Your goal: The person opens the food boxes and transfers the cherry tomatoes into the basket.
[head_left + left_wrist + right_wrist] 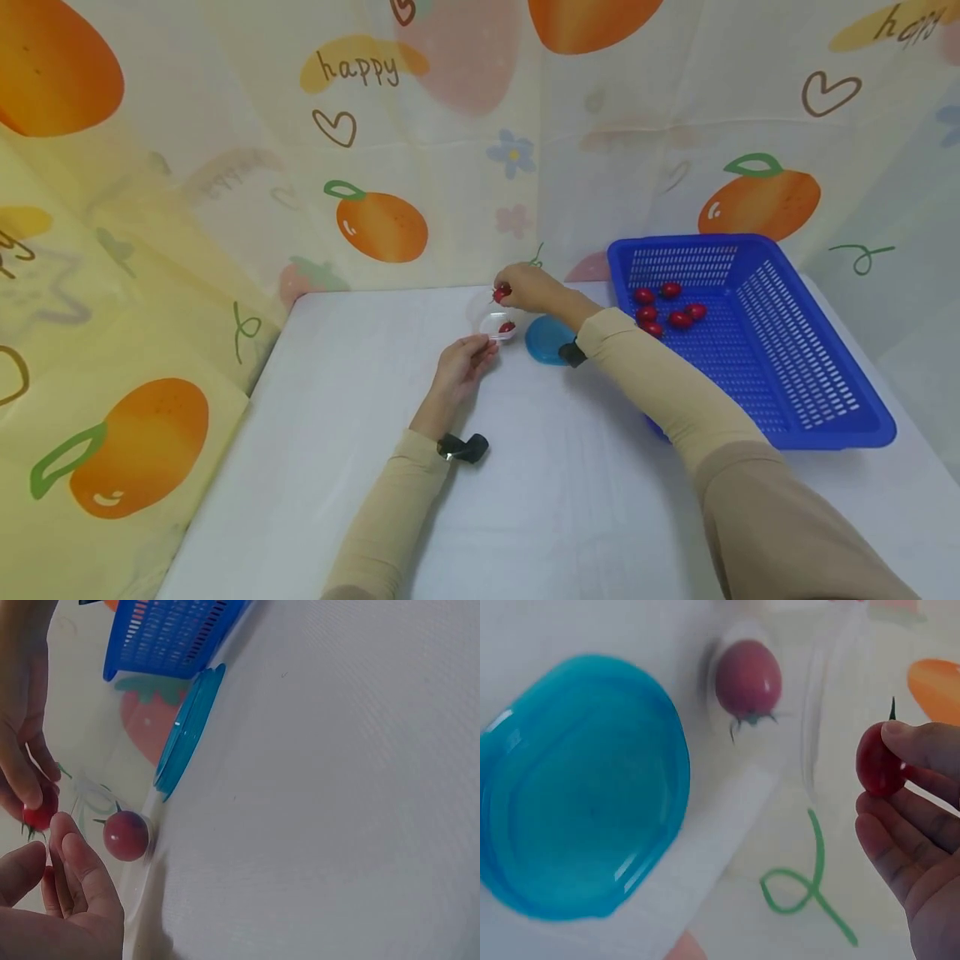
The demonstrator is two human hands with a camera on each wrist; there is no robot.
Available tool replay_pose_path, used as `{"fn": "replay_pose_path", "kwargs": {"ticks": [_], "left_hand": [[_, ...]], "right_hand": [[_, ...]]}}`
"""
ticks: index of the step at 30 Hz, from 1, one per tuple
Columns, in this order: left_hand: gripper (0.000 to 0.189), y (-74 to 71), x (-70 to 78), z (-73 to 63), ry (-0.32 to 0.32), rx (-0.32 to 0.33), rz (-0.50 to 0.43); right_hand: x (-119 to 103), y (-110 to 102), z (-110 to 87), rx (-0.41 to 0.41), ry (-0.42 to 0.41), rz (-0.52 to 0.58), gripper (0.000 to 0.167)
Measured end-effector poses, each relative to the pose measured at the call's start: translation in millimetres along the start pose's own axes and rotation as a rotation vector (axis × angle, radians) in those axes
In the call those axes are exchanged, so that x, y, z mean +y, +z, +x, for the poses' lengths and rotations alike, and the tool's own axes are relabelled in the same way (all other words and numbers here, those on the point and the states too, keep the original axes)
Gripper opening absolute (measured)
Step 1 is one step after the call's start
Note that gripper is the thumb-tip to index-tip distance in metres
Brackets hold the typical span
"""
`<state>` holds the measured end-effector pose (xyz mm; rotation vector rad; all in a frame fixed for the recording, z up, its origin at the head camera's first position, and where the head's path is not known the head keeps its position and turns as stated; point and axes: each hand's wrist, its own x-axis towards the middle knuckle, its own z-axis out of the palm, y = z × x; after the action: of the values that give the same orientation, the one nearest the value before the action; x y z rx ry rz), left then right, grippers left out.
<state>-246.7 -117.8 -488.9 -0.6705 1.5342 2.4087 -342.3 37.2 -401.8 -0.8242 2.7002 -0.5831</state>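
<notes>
A clear plastic container (pixel 487 322) stands near the table's far edge, with one red cherry tomato (pixel 748 679) inside it. My left hand (pixel 459 368) holds the container at its near rim between thumb and fingers. Over the container, my right hand (pixel 527 287) pinches another cherry tomato (pixel 877 759), its green stem still on, between thumb and fingertips. In the right wrist view this tomato is apart from the one inside. A round blue lid (pixel 545 340) lies on the table just right of the container, partly behind the right wrist.
To the right stands a large blue slotted basket (pixel 738 358), with several cherry tomatoes (pixel 680 319) in its far left part. My right forearm covers part of its left side. A fruit-printed curtain (pixel 465 183) hangs behind the white table (pixel 337 400).
</notes>
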Motion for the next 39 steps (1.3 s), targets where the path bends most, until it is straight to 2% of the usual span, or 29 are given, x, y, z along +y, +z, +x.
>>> {"fn": "replay_pose_path", "kwargs": {"ticks": [3, 10, 13, 18, 25, 30, 39], "left_hand": [[0.023, 0.0, -0.2, 0.0, -0.005, -0.002, 0.004], [0.020, -0.4, -1.2, 1.7, 0.015, -0.010, -0.008], [0.020, -1.0, -1.3, 2.1, 0.020, -0.010, -0.006], [0.022, -0.3, -1.6, 1.4, 0.021, -0.003, 0.001], [0.027, -0.5, -0.8, 0.6, 0.027, -0.005, 0.025], [0.027, -1.4, 0.3, -0.2, 0.024, -0.003, 0.027], [0.029, -1.3, 0.1, -4.0, 0.010, -0.013, 0.029]], "right_hand": [[8, -8, -5.6, 0.022, 0.017, 0.026, 0.038], [24, -32, -23.6, 0.096, 0.010, 0.006, 0.038], [31, -44, -32.6, 0.112, 0.032, 0.045, 0.037], [53, -58, -47.8, 0.148, 0.055, 0.076, 0.037], [84, -74, -70.1, 0.229, 0.045, 0.037, 0.036], [104, -81, -87.0, 0.242, 0.085, 0.035, 0.037], [147, -76, -118.9, 0.284, 0.160, 0.073, 0.031]]}}
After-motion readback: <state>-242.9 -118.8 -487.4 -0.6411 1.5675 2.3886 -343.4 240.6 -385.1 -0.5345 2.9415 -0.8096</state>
